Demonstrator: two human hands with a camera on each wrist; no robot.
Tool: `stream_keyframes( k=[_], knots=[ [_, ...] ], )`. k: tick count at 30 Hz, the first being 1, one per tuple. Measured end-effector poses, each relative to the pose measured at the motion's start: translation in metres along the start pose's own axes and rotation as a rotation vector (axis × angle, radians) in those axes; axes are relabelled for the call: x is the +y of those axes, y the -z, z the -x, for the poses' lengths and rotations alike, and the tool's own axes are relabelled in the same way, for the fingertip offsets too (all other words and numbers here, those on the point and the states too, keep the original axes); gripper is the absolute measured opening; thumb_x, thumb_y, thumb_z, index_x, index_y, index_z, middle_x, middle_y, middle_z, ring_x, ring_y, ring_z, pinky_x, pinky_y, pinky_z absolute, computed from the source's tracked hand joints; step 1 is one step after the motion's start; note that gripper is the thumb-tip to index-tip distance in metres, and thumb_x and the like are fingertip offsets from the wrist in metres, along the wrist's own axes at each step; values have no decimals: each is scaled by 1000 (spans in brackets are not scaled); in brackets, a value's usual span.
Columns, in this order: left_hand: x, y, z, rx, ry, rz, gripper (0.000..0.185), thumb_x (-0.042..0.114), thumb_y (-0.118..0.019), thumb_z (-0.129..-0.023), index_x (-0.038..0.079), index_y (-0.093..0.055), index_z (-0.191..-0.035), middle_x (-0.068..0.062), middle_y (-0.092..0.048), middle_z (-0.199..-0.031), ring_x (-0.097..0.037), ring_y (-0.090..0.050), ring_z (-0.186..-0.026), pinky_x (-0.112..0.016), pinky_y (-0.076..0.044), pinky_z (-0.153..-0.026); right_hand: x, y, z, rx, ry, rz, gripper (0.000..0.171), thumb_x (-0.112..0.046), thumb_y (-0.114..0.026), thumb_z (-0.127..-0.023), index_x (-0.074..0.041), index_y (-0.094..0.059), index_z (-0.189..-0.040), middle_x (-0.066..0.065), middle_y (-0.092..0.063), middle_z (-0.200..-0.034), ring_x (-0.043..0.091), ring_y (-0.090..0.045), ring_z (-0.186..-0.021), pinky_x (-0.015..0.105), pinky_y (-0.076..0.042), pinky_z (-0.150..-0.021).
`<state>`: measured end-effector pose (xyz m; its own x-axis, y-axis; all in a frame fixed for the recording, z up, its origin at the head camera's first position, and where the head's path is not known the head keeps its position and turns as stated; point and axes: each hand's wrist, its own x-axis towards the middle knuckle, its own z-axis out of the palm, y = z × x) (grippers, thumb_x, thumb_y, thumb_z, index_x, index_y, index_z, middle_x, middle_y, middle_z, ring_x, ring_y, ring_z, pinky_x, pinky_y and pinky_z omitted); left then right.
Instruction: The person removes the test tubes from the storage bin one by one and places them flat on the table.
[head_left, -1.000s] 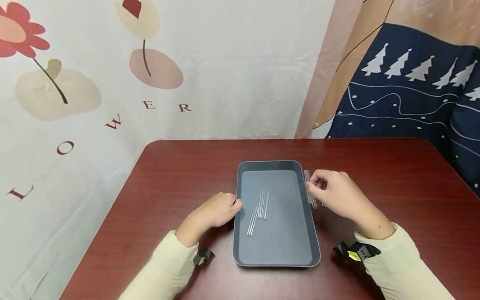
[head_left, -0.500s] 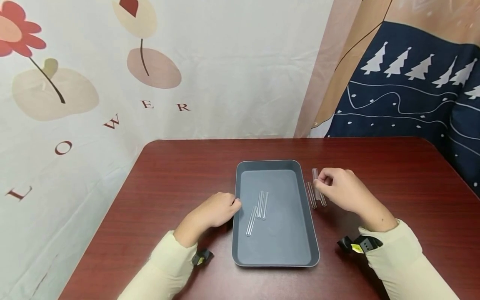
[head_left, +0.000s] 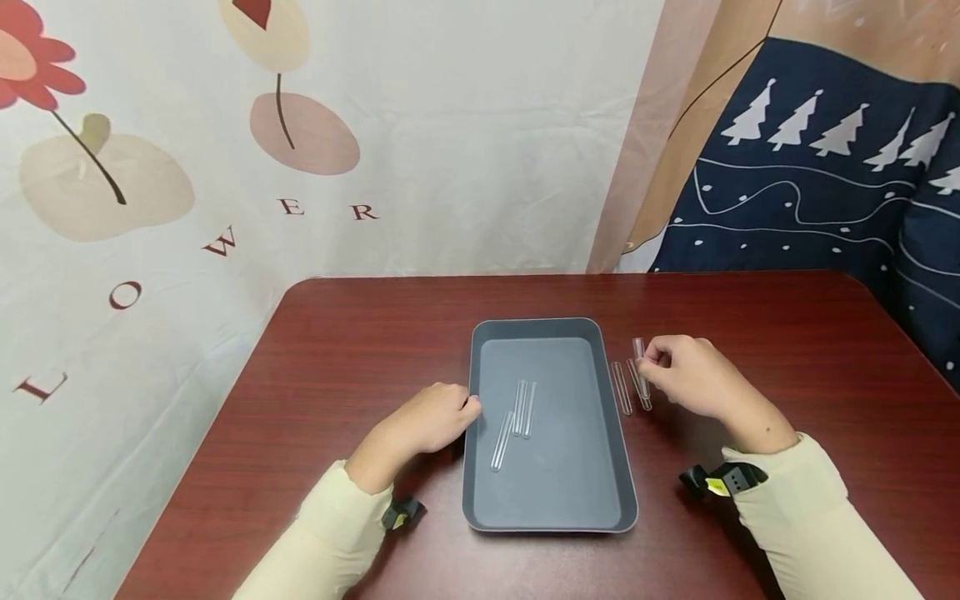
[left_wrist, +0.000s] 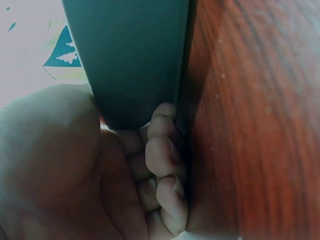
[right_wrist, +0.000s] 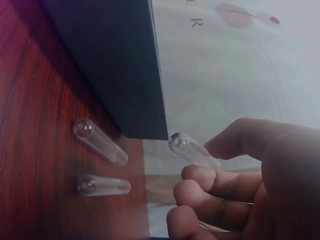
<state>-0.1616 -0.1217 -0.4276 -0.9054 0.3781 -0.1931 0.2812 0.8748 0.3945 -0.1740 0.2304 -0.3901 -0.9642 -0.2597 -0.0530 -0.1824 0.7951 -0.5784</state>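
Note:
My right hand [head_left: 693, 375] pinches a clear glass test tube [right_wrist: 187, 149] between thumb and index finger, just right of the grey tray [head_left: 555, 500]. The other fingers are bent below it in the right wrist view. Under that hand, a test tube [head_left: 622, 388] and a second test tube [right_wrist: 104, 185] lie on the table beside the tray's right wall. Inside the tray are three more clear tubes [head_left: 502, 442], left of its middle. My left hand [head_left: 435, 417] holds the tray's left side, thumb at the rim and fingers curled low against the outer wall.
The dark red wooden table [head_left: 360, 333] extends on both sides of the tray. Behind its far edge hangs a pale curtain [head_left: 465, 167] with flower prints. A navy cloth [head_left: 810, 192] with white trees hangs at the back right.
My right hand has moved a little to the right with the tube, away from the tray's right rim. The left hand still holds the tray, and the tubes inside have not moved.

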Motion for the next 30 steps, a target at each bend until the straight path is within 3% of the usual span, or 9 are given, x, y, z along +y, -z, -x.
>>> stream_keyframes(
  k=[30],
  knots=[
    [-1, 0, -1, 3, -10, -12, 40, 26, -38, -100, 18, -36, -60, 4, -34, -58, -16, -41, -59, -32, -42, -65, 21, -2, -5, -115, -49, 47, 17, -17, -52, -93, -9, -59, -80, 2, -53, -61, 16, -51, -48, 32, -42, -50]
  ],
)
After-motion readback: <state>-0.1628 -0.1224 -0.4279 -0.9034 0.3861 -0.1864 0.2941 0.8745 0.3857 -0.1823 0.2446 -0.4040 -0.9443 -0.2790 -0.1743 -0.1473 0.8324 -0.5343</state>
